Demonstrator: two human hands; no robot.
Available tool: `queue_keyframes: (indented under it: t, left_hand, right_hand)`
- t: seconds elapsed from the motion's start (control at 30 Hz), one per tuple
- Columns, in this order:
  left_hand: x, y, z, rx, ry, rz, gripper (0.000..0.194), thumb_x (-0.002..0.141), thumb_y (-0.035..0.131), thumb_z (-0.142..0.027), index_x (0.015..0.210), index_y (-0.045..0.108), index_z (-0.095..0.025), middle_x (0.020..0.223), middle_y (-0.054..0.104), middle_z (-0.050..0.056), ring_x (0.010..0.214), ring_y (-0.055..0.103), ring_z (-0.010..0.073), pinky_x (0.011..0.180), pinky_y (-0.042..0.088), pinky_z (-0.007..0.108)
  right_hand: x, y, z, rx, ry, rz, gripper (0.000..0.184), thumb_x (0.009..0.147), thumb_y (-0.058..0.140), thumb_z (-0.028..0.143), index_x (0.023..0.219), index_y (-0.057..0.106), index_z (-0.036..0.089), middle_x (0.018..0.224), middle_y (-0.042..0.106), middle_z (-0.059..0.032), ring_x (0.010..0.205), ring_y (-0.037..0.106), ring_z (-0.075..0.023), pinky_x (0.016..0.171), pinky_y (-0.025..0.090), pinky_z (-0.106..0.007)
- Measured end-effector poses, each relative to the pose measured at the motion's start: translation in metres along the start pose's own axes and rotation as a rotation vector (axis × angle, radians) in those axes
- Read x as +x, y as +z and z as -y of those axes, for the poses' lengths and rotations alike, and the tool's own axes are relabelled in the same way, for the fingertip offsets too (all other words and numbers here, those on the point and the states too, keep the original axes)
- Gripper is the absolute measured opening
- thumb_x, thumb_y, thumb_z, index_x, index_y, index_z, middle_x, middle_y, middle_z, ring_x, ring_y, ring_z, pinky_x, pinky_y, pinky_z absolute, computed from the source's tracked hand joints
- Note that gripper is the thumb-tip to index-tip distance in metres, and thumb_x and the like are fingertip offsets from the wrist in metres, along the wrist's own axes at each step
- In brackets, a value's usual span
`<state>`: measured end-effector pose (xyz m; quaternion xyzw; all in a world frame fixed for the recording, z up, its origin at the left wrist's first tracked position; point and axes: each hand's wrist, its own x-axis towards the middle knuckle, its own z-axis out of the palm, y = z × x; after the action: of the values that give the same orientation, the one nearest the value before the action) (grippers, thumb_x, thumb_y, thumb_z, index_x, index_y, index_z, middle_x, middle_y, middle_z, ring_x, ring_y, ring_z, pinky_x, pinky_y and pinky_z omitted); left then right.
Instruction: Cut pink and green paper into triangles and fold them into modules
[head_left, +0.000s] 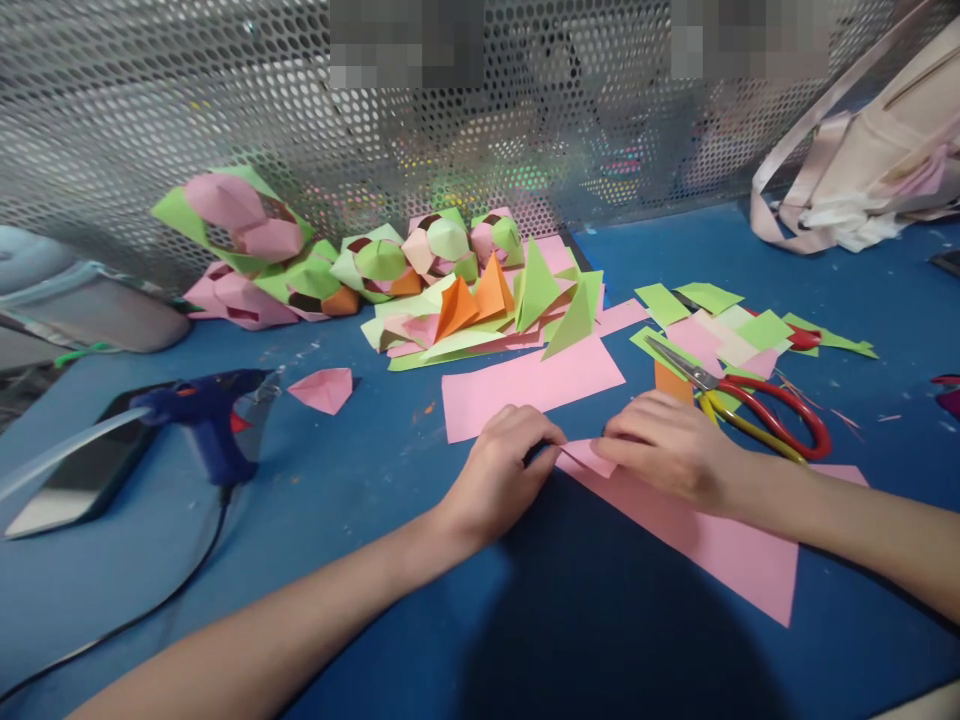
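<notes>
A long pink paper strip (750,550) was pinched at its folded end.
The left hand (506,470) closed thumb and fingertip on the fold's tip; the right hand (671,450) pinched the flap just beside it. The strip's unfolded length extended beneath the right hand toward the near edge of the blue tabletop (375,500). Metal scissors with red and yellow handles (776,400) lay just beyond the right hand.

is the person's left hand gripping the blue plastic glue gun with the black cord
No, the left hand has its fingertips at the tip of folded pink paper, well apart from the blue plastic glue gun.
</notes>
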<state>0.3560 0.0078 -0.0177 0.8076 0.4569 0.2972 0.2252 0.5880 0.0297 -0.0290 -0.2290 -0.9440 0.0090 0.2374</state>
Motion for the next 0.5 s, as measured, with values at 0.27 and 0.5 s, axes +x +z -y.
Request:
queue_keyframes:
  t: [0.27, 0.5]
  left_hand:
    - [0.0, -0.013, 0.008, -0.001, -0.013, 0.104, 0.01, 0.085, 0.062, -0.012, 0.085, 0.07, -0.018, 0.087, 0.061, 0.005, 0.089, 0.055, 0.0174, 0.081, 0.046, 0.032]
    - [0.001, -0.021, 0.01, -0.051, -0.034, 0.199, 0.015, 0.087, 0.06, -0.012, 0.087, 0.073, -0.02, 0.09, 0.06, 0.005, 0.093, 0.054, 0.0173, 0.083, 0.046, 0.033]
  right_hand:
    - [-0.003, -0.001, 0.003, 0.024, -0.171, 0.007, 0.016, 0.096, 0.048, 0.012, 0.102, 0.063, 0.012, 0.103, 0.069, -0.0101, 0.095, 0.06, -0.0207, 0.078, 0.047, -0.037]
    - [-0.003, -0.007, 0.003, -0.015, -0.285, -0.046, 0.017, 0.092, 0.054, 0.008, 0.107, 0.063, 0.008, 0.11, 0.069, -0.0136, 0.104, 0.06, -0.0266, 0.076, 0.05, -0.041]
